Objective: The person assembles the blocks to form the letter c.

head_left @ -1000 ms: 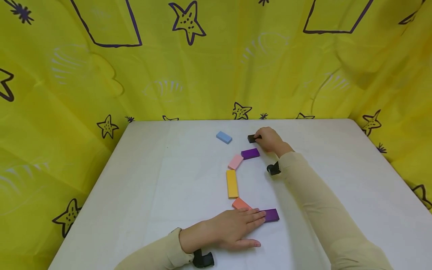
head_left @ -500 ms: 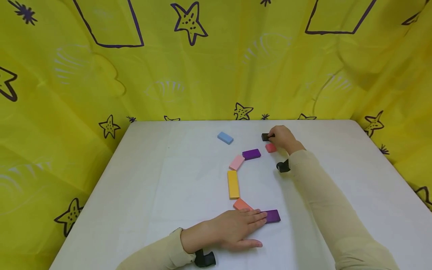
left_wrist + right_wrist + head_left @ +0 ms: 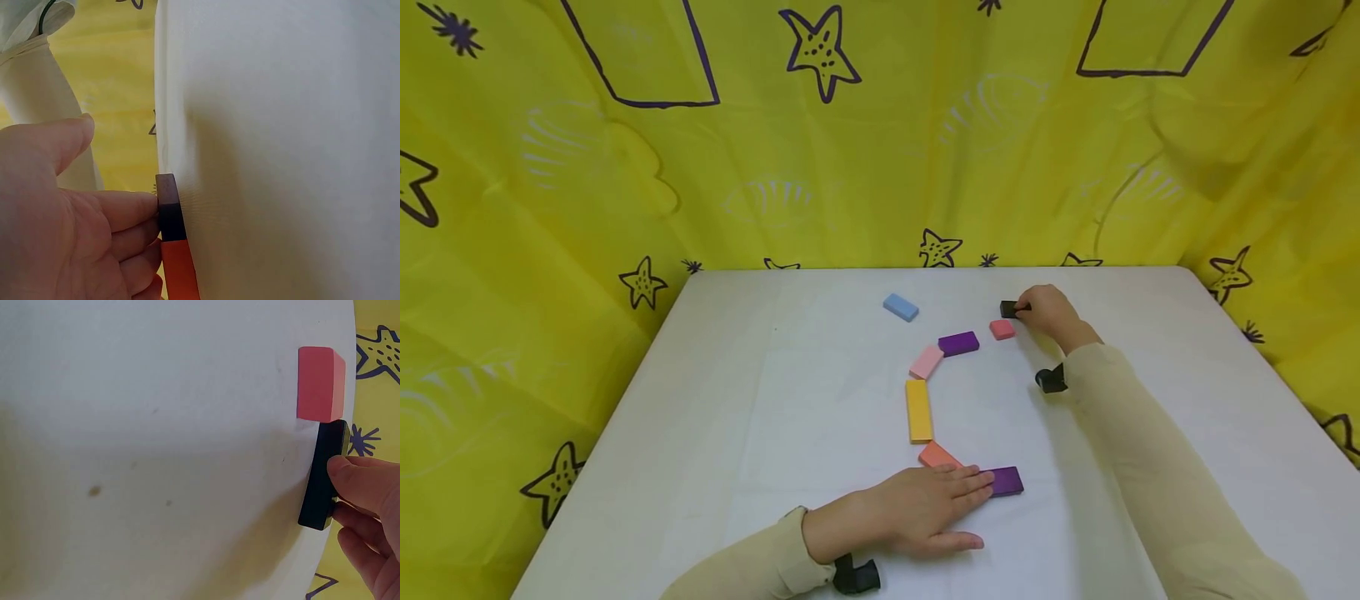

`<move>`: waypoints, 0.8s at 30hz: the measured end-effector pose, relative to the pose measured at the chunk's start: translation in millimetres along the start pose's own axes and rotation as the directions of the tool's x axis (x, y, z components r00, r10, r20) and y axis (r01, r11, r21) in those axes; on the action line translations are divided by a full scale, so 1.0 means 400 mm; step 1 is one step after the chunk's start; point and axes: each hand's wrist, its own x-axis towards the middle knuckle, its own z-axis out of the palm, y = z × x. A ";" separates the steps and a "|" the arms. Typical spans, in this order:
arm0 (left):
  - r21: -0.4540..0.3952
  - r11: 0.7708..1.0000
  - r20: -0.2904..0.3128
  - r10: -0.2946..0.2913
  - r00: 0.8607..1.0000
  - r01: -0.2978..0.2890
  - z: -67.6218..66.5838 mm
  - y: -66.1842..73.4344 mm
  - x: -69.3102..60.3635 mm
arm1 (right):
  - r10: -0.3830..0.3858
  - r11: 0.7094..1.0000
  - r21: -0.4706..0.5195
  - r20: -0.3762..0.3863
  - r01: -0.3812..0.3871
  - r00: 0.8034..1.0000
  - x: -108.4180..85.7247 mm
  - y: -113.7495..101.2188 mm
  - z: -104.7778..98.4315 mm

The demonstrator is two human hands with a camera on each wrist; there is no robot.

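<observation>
Right hand [image 3: 1052, 317]: thumb and fingers grasp the black block [image 3: 1008, 309], pinching it from its sides.
Black block: at the far part of the white table [image 3: 805, 375], just beyond the red block [image 3: 1002, 330]; the right wrist view shows 1 of its ends at the red block, but whether they touch I cannot tell.
Left hand [image 3: 917, 510]: released, fingers extended and resting against the near purple block [image 3: 1009, 481] and the orange block [image 3: 937, 454], thumb spread away.
Near purple block: partly covered by the fingertips in the head view; its end meets the orange block in the left wrist view.
Arc: from the orange block, the yellow block [image 3: 918, 412], pink block [image 3: 927, 362] and far purple block [image 3: 958, 344] curve away across the table.
Red block: near the far purple block, with a gap between the 2.
Blue block [image 3: 901, 307]: apart from the arc, left of the black block.
Sleeves [image 3: 1157, 467]: beige, on both arms.
Backdrop [image 3: 865, 167]: yellow cloth with dark-outlined stars.
</observation>
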 end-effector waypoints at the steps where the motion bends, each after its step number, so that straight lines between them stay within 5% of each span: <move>1: 0.002 1.000 0.000 -0.001 1.000 0.001 0.000 0.000 -0.001 | -0.005 1.000 -0.004 -0.001 0.005 1.000 -0.005 0.002 0.000; 24: 0.007 1.000 -0.033 0.013 0.999 -0.012 -0.001 0.003 -0.005 | -0.018 1.000 -0.022 -0.025 0.017 1.000 -0.125 0.025 -0.006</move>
